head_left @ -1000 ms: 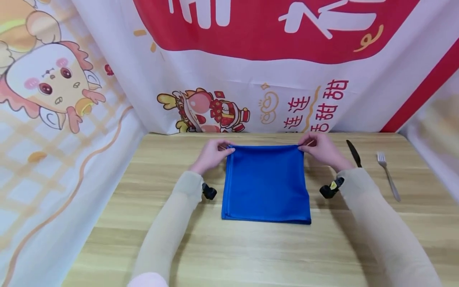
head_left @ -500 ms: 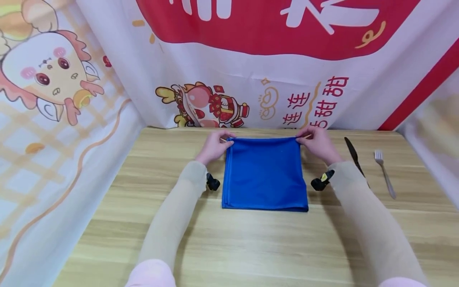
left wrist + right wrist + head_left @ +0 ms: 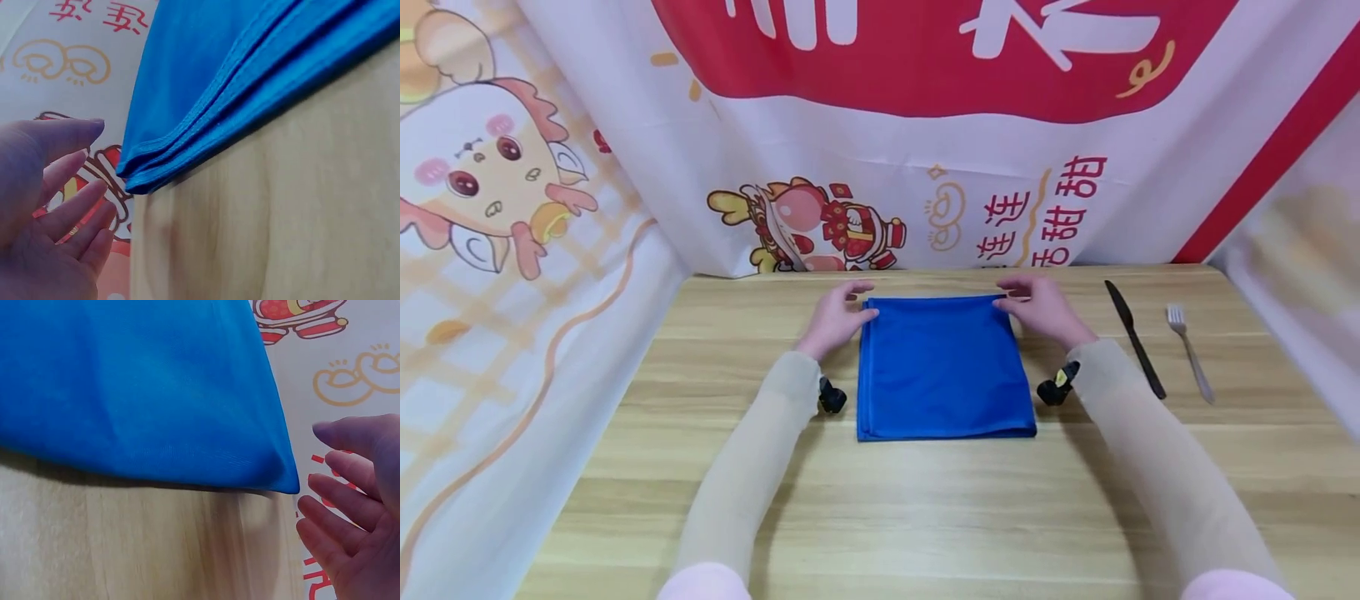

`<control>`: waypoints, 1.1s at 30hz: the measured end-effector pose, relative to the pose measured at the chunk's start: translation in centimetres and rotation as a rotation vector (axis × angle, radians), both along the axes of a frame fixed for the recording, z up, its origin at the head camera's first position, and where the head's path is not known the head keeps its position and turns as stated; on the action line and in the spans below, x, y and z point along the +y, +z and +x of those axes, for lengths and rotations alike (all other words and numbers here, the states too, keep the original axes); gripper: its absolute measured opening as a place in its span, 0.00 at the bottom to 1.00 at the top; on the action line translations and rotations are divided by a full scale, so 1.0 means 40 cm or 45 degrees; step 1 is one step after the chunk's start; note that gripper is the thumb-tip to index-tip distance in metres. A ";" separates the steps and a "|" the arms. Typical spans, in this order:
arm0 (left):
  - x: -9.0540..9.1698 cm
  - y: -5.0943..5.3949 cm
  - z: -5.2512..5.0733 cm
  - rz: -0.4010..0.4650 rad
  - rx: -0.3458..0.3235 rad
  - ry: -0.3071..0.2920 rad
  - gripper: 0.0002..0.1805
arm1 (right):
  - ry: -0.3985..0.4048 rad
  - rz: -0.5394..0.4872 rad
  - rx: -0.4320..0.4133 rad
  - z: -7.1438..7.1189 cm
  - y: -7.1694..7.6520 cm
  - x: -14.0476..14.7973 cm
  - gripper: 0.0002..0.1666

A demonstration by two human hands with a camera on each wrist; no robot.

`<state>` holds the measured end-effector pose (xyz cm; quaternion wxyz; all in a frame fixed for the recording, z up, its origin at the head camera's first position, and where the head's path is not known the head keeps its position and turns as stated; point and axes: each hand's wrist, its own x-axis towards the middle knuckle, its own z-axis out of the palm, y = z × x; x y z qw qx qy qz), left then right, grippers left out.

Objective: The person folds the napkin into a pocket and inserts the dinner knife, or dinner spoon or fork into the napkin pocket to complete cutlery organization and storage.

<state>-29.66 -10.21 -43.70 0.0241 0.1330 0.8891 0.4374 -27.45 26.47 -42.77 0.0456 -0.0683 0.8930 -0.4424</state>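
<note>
Lying folded on the tabletop point(image 3: 925, 517): one blue cloth point(image 3: 943, 371), between left hand point(image 3: 837, 317) and right hand point(image 3: 1039, 311) near its far corners; each grip parted, holding nothing, apparently to spare the folds

My left hand point(image 3: 833, 321) and right hand point(image 3: 1041, 312) have let go of the cloth point(image 3: 947, 371): a second ago each pinched a far corner, and now thumb and fingers stand apart, the corner just beyond their tips. The knife point(image 3: 1135, 337), to the right of my right hand, now shows whole; my sleeve point(image 3: 1150, 442) covered part of it before.
</note>
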 end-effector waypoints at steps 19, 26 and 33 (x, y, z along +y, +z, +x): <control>-0.035 0.044 0.155 -0.067 0.051 -0.259 0.26 | 0.077 -0.018 0.161 0.084 0.029 0.012 0.31; -0.049 0.039 0.227 -0.143 -0.016 -0.365 0.27 | 0.149 0.081 0.172 0.167 0.040 0.018 0.35; -0.061 0.037 0.285 -0.188 -0.030 -0.491 0.27 | 0.244 0.150 0.150 0.248 0.041 0.018 0.40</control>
